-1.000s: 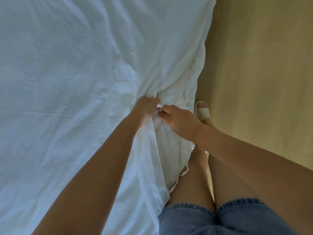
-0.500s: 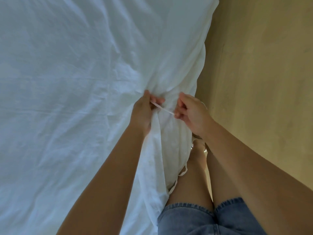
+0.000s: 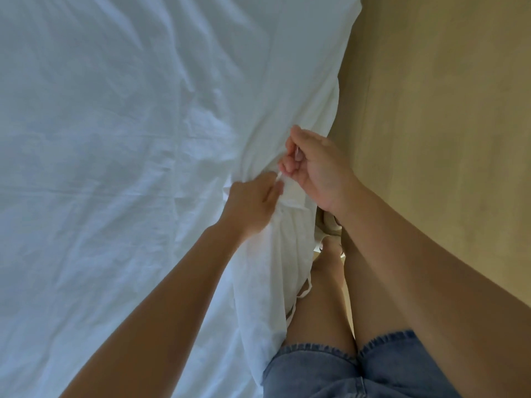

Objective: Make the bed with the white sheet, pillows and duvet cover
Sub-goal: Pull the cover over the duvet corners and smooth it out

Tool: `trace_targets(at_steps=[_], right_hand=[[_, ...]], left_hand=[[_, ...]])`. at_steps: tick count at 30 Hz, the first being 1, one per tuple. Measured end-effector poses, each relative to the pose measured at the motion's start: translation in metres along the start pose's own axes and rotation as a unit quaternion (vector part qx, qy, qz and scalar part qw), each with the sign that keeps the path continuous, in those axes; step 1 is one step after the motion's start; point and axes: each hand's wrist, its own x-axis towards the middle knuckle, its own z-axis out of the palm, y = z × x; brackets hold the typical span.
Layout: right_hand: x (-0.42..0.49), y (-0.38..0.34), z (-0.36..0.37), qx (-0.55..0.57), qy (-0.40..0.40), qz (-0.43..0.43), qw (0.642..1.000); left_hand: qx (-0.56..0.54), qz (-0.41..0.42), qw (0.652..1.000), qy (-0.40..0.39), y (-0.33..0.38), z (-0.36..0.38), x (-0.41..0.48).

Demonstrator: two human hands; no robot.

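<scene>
Since half a second ago the right hand (image 3: 321,168) has risen and turned palm-up beside the bed edge, while the left hand (image 3: 253,201) has slid down and toward it, so the two now sit closer, one above the other, and the taut line of tie between them has gone.

At the far left the white cover (image 3: 115,139) spreads across the bed, rumpled, with long creases running toward the hands. It fills most of the view and hangs over the bed's right edge in a bunched fold. The left hand lies back-up on that bunched cloth, fingers curled into it, and its fingertips pinch a thin white tie (image 3: 278,176) at the gather. Just right of it and a little higher, the right hand is cupped, fingers curled inward, gripping another bit of white tie that shows between finger and thumb. The two hands are near each other but not touching.

Below them a loose tie loop (image 3: 306,291) dangles from the hanging cloth beside the person's legs. A pale sandal (image 3: 330,225) shows under the right wrist. Denim shorts (image 3: 359,369) fill the bottom edge. To the right lies the wooden floor (image 3: 445,139).
</scene>
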Motion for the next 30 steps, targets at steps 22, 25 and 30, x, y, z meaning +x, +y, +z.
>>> trace_targets(at_steps=[22, 25, 30], right_hand=[[-0.029, 0.040, 0.005, -0.317, -0.036, -0.001, 0.948], [-0.032, 0.032, -0.003, -0.295, -0.094, 0.030, 0.951], [-0.028, 0.034, -0.007, -0.271, -0.043, 0.034, 0.961]], left_hand=[[-0.131, 0.033, 0.982, 0.131, 0.023, -0.015, -0.013], [-0.132, 0.004, 0.990, 0.050, 0.026, -0.029, 0.000], [-0.133, 0.007, 0.988, -0.077, 0.030, -0.030, 0.000]])
